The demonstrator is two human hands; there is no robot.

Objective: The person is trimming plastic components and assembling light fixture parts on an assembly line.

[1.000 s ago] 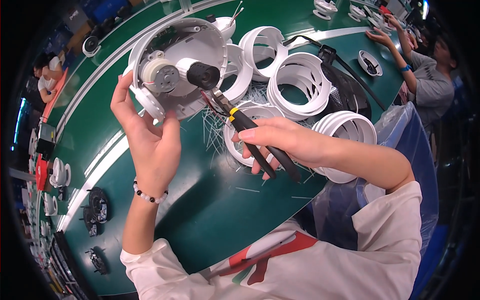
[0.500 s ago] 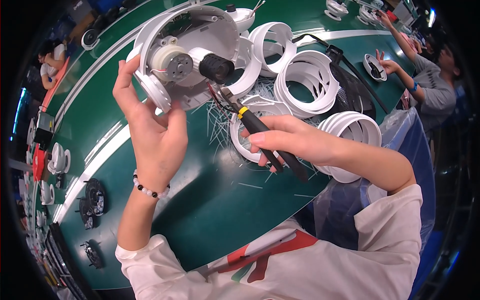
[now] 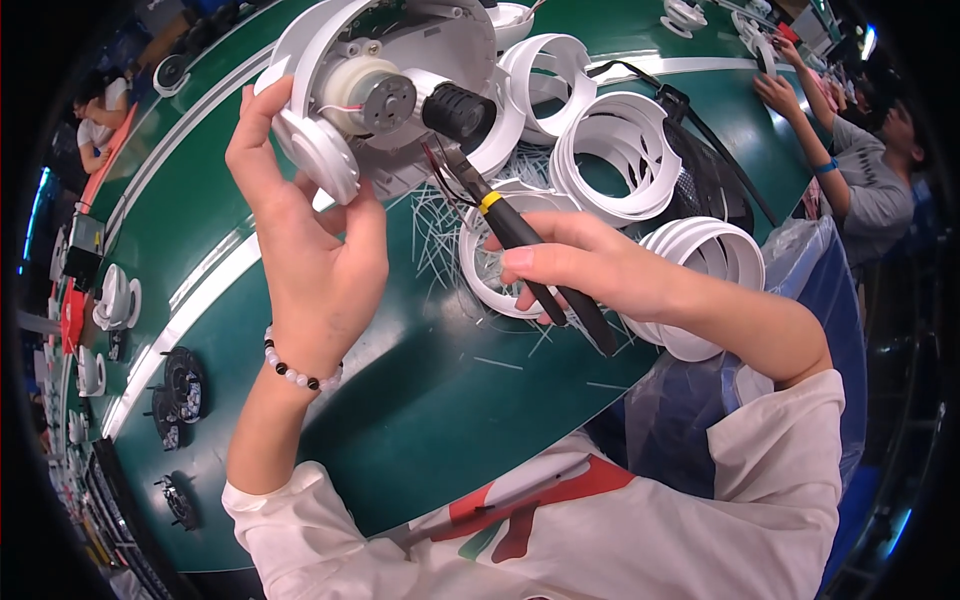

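Observation:
My left hand (image 3: 318,235) grips the rim of a round white plastic housing (image 3: 292,60), tilted so its inside faces me. Within it sit a silver motor (image 3: 388,103) and a black ribbed cylinder (image 3: 460,112) on a white tube. In my right hand (image 3: 585,258) are black-handled cutting pliers (image 3: 520,235) with yellow bands, fingers wrapped round the handles. The pliers' jaws are at a few thin dark and red wires (image 3: 440,172) hanging below the black cylinder. Whether the jaws are closed on a wire is too small to tell.
Cut cable-tie scraps (image 3: 440,235) litter the green table (image 3: 430,420). Stacked white rings (image 3: 615,160) stand beyond my right hand, more rings (image 3: 705,265) beside my forearm. Black round parts (image 3: 182,385) lie at left. A blue plastic-covered bin (image 3: 815,300) is at right; a co-worker (image 3: 860,165) sits beyond.
The housing has shifted slightly right and up with my left hand, turning a little. The pliers have stayed by the wires. The co-worker's hands have moved up and away.

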